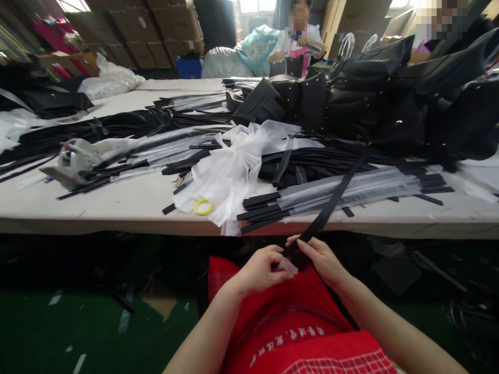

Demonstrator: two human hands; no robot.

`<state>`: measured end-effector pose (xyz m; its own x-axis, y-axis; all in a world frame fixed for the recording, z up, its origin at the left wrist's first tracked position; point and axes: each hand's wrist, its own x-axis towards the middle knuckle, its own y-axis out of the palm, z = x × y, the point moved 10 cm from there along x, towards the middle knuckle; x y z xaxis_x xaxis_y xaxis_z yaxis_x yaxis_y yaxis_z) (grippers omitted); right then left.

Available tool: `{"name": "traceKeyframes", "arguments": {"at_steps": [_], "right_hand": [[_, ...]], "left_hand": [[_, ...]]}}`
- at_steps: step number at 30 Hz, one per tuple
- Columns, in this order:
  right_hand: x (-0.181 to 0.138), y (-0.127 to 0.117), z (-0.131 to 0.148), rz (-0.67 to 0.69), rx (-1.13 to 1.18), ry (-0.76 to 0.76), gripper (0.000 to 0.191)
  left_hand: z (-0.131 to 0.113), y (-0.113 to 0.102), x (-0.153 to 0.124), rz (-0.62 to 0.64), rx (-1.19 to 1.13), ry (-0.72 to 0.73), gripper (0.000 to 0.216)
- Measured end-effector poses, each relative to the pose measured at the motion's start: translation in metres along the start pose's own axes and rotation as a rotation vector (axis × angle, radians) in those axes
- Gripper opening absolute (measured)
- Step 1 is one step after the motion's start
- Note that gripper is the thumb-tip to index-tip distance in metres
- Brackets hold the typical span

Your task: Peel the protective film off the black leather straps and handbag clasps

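L hand (267, 267) was pinching a bit of pale film (287, 266) b/w thumb & fingers, right by the lower end of a black strap (331, 205); couldn't tell if it gripped the strap too. R hand (319, 257) had the strap pinched b/w thumb & fingertips, just above L hand. Both were over the red apron (288, 317), in front of the tabletop (117, 210) edge. From there the strap ran up & to the R, across a film-wrapped bundle (351, 189), twd a heap of black bags (390, 109) on the R side.

Tabletop, approx mid: crumpled white sheets (230, 171), partly hanging over the front edge, w/ a yellow ring (202, 213) next to them. More black strips (128, 124) lay in long piles to the L, some w/ clear wrap. Far side: a co-worker (306, 47) w/ both arms bent, near bulging plastic sacks (257, 47) & stacked cartons (140, 31). Green floor (89, 332) below had scraps on it, incl. a brown piece (159, 298).
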<state>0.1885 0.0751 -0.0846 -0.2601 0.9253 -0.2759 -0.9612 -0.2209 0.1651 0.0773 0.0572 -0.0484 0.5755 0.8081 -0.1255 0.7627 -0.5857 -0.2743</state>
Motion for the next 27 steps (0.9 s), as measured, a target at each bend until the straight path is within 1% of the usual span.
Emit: {"name": "traceKeyframes", "arguments": {"at_steps": [4,7,10,14,21,24,27], "right_hand": [[-0.007,-0.04,0.036,-0.174,-0.04,-0.179,0.03],[-0.015,-0.056,0.056,-0.235,0.029,-0.268,0.024],[-0.02,-0.055,0.063,-0.216,0.051,-0.29,0.022],[-0.025,-0.051,0.061,-0.208,-0.03,-0.304,0.023],[-0.029,-0.058,0.061,-0.238,-0.018,-0.336,0.023],[-0.026,-0.058,0.061,-0.216,-0.087,-0.327,0.024],[-0.019,-0.054,0.055,-0.193,-0.197,-0.287,0.027]], "left_hand": [[0.018,-0.024,-0.008,-0.137,0.092,-0.041,0.004],[0.03,-0.028,-0.009,-0.135,0.101,-0.071,0.005],[0.035,-0.024,-0.007,-0.109,0.093,-0.091,0.007],[0.034,-0.021,-0.003,-0.085,0.113,-0.088,0.008],[0.03,-0.025,-0.006,-0.089,0.061,-0.051,0.004],[0.031,-0.028,-0.009,-0.099,0.042,-0.05,0.005],[0.031,-0.03,-0.01,-0.12,0.035,-0.072,0.013]]}}
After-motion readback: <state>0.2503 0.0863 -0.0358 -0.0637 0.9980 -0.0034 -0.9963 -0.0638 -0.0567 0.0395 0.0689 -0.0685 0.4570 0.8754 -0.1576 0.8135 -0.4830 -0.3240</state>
